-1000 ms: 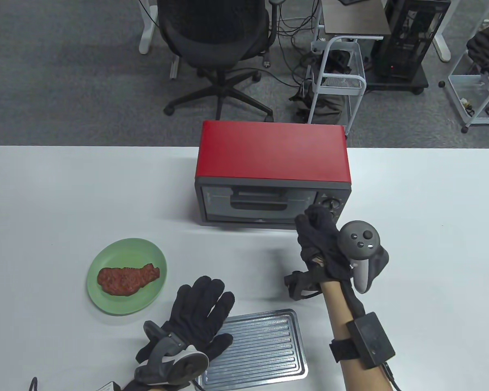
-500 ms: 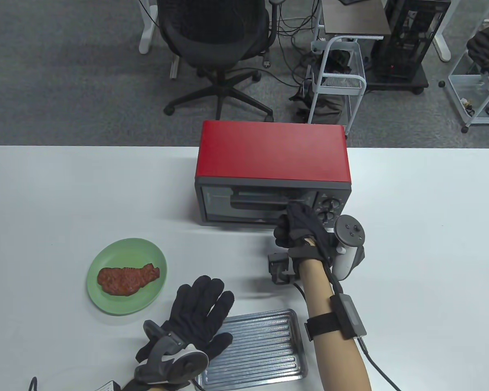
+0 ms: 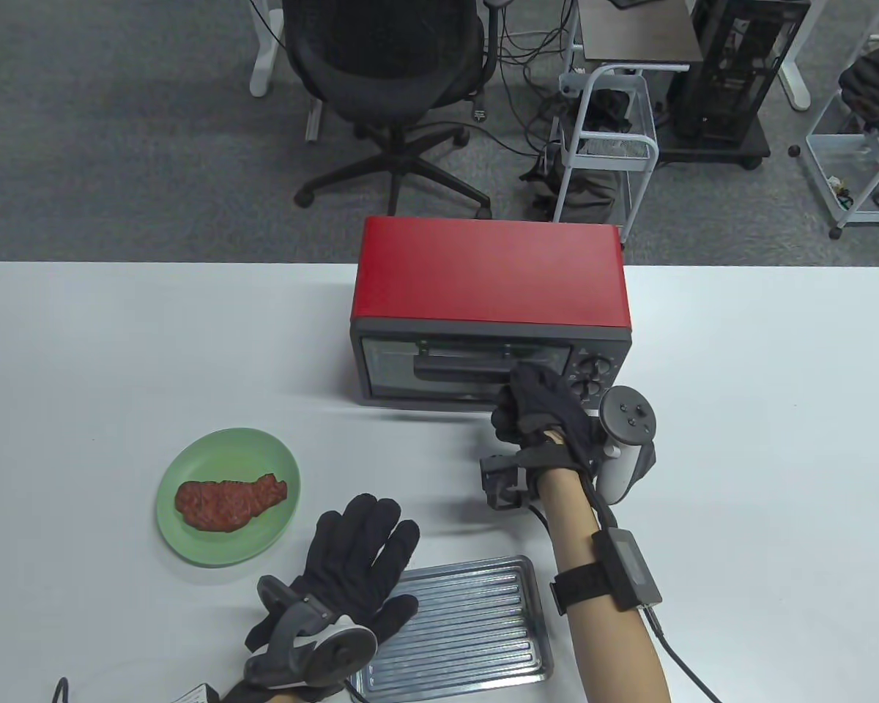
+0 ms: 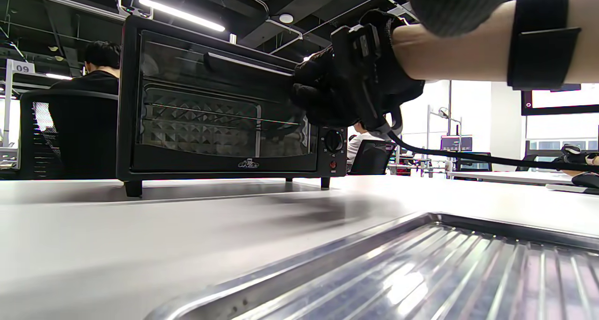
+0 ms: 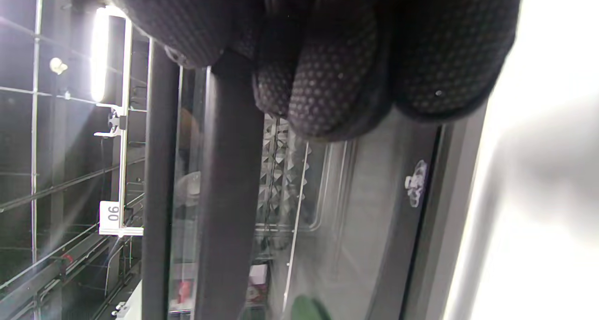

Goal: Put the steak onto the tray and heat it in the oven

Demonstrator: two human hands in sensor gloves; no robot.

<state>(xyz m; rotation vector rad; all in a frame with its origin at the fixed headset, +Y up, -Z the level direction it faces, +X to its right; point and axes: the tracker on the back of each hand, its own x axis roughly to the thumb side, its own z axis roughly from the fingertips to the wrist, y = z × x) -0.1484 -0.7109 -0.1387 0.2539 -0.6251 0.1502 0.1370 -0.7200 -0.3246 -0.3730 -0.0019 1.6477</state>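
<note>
Opening the oven door comes first, and the right hand is at the right end of the door handle, fingers curled around the bar; the right wrist view shows fingertips hooked over it, though how fully they wrap is hard to judge. A steady pull outward and down should keep the oven from sliding toward the table's near edge. The left hand lies flat, fingers spread, on the left edge of the tray. The steak sits on the green plate near the table's front-left.
</note>
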